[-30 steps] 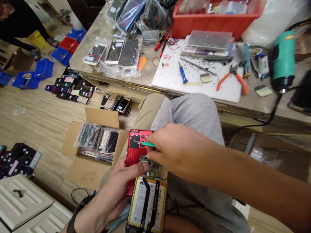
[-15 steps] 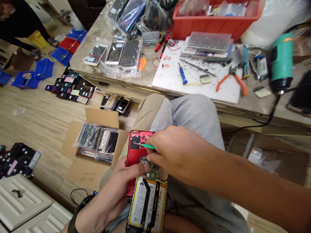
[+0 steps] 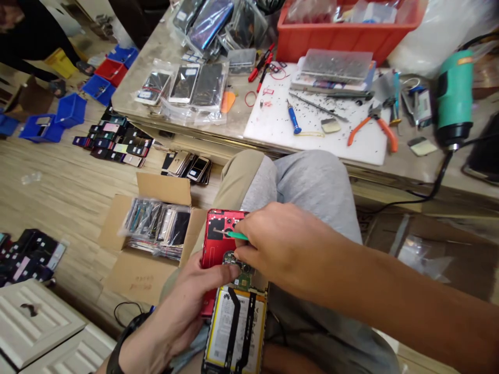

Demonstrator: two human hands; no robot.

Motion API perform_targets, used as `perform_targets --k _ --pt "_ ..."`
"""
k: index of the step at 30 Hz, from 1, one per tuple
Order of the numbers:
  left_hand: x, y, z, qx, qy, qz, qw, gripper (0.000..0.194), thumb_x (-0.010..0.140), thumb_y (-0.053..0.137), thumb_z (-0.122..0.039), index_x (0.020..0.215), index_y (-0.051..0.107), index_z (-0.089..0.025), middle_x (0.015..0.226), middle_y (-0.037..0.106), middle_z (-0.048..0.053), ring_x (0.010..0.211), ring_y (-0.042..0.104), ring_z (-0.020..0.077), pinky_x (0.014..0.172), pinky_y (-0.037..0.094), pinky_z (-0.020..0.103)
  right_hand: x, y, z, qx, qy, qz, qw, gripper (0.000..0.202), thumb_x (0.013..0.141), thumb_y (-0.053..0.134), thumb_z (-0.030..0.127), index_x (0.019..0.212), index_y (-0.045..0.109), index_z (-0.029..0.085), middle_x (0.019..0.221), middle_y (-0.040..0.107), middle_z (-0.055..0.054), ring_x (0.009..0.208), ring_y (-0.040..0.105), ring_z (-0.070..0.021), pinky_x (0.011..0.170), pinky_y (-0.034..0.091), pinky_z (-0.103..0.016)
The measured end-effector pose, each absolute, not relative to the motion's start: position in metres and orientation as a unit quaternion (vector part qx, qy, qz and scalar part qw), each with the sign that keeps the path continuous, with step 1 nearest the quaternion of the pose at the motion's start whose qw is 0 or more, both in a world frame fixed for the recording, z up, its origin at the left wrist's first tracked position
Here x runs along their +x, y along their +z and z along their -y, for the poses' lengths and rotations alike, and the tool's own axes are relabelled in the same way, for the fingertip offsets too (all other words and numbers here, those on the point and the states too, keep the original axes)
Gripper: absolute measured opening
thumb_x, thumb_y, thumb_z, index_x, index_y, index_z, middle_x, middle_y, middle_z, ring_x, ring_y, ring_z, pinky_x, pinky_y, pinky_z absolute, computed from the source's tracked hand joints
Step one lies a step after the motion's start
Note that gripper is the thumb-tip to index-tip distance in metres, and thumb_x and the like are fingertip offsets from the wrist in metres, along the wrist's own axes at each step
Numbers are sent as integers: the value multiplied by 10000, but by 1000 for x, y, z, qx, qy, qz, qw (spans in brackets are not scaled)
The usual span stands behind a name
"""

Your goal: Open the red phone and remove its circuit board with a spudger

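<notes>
Over my lap, my left hand (image 3: 195, 288) grips an opened phone (image 3: 237, 327), its thumb lying across the circuit board (image 3: 244, 281). The phone's white battery, crossed by black flex cables, faces up. Behind it lies a red back cover (image 3: 212, 254), held in the same grip. My right hand (image 3: 265, 236) is closed on a slim green-handled tool (image 3: 237, 236) whose metal tip points left over the cover's upper part. Its lower fingers rest by the top of the circuit board. What the fingertips touch there is hidden.
On the table are a white foam mat (image 3: 331, 140), orange-handled pliers (image 3: 374, 127), a blue screwdriver (image 3: 293, 118), a green heat gun (image 3: 454, 98), a red bin (image 3: 343, 39) and bagged phones (image 3: 208, 85). A cardboard box (image 3: 136, 272) of phone parts stands on the floor left. A person stands far left.
Almost nothing differs. The green-handled tool and my right hand have shifted very slightly left over the red cover; my left hand keeps its grip.
</notes>
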State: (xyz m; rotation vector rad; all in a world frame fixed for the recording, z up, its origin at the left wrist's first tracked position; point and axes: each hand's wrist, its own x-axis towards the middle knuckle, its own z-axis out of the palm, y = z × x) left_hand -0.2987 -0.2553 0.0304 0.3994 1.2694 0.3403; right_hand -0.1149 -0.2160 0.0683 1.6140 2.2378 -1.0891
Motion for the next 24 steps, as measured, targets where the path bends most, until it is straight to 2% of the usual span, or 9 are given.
perform_targets --k 13,18,24 --pt "-300 27 257 169 158 -603 763 409 675 864 -218 1064 748 -163 864 765 50 648 669 162 612 553 272 -114 66 219 538 -349 -765 66 185 924 683 287 787 767 194 724 735 -57 636 613 -198 521 299 -301" --pt "-299 28 256 184 146 -586 775 338 711 859 -248 1018 754 -155 888 771 70 666 664 146 635 544 248 -113 63 219 533 -358 -763 72 185 932 684 292 802 772 194 723 737 -52 613 589 -177 513 273 -299" --pt "-299 30 257 183 148 -582 778 322 721 854 -248 1014 755 -159 901 772 70 667 665 144 643 542 243 -114 66 219 536 -361 -760 70 185 936 686 293 805 769 191 743 742 -53 649 618 -195 517 289 -313"
